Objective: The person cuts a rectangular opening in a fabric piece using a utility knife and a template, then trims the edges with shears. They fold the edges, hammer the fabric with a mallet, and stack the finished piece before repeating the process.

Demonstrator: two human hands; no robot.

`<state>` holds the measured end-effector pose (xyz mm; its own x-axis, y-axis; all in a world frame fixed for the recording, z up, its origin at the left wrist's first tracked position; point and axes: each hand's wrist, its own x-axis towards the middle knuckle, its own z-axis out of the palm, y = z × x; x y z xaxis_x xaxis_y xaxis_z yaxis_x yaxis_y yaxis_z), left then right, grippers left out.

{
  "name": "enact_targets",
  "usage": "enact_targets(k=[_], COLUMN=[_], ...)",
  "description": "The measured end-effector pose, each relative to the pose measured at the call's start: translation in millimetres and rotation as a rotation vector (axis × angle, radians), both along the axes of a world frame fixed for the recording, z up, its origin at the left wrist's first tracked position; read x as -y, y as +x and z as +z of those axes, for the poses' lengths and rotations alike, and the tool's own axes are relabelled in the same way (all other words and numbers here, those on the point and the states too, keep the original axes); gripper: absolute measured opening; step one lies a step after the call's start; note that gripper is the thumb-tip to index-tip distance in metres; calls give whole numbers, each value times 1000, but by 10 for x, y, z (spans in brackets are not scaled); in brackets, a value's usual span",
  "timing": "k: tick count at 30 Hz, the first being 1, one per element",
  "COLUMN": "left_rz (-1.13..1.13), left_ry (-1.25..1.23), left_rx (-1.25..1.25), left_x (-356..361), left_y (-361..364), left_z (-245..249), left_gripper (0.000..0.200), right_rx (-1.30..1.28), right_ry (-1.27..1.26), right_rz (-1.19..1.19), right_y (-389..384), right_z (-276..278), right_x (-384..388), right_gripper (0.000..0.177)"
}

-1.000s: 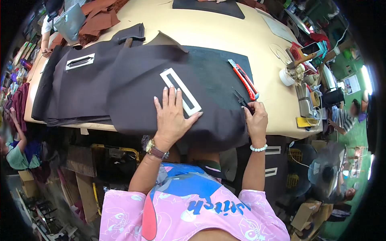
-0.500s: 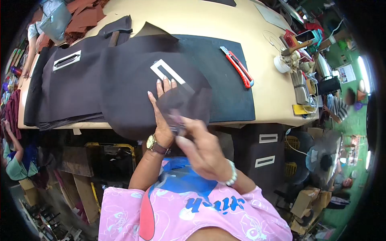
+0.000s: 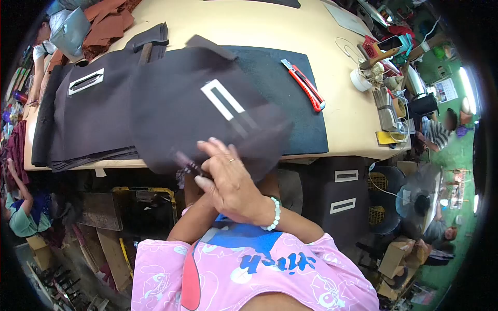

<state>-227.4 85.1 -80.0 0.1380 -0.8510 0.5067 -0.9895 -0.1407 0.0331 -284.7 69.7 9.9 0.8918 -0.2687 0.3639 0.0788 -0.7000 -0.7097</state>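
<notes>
Head view: R hand (image 3: 233, 184) at worktop's (image 3: 332, 119) near edge, L hand hidden under it.
R fingers curled together on dark fabric (image 3: 171, 103) hem; grip blurred, can't tell. Prob. repositioning top piece; next needs firm hold.

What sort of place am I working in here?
Probably a sewing or bag-making workshop: stacked dark fabric panels with white slot templates, and a red utility knife on a cutting mat.
</notes>
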Motion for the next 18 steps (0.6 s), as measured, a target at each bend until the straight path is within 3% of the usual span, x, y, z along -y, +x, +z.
enact_targets(k=[5, 9, 12, 13, 15, 17, 18], left_rz=[-209, -197, -172, -155, -130, -188, -325], left_ry=[10, 163, 138, 133, 129, 91, -56], left_rx=[-139, -262, -387, -362, -310, -132, -328], left_x=[159, 276, 318, 353, 451, 560, 560], left_y=[-242, -272, -325, -340, -368, -384, -409], left_z=[54, 282, 447, 443, 404, 331, 196], left_gripper=[57, 54, 49, 47, 43, 37, 39], right_rx=[-159, -254, -146, -3, 50, 51, 44], right_ry=[-275, -87, -88, -264, -194, 57, 163], right_rz=[-400, -652, -840, -862, -794, -583, -471], right_y=[-272, -725, -965, -986, -979, -910, -855], right_z=[-40, -169, -218, -160, 101, 221, 295], right_x=[371, 906, 1150, 1135, 976, 757, 648], right_gripper=[25, 24, 19, 16, 17, 23, 27])
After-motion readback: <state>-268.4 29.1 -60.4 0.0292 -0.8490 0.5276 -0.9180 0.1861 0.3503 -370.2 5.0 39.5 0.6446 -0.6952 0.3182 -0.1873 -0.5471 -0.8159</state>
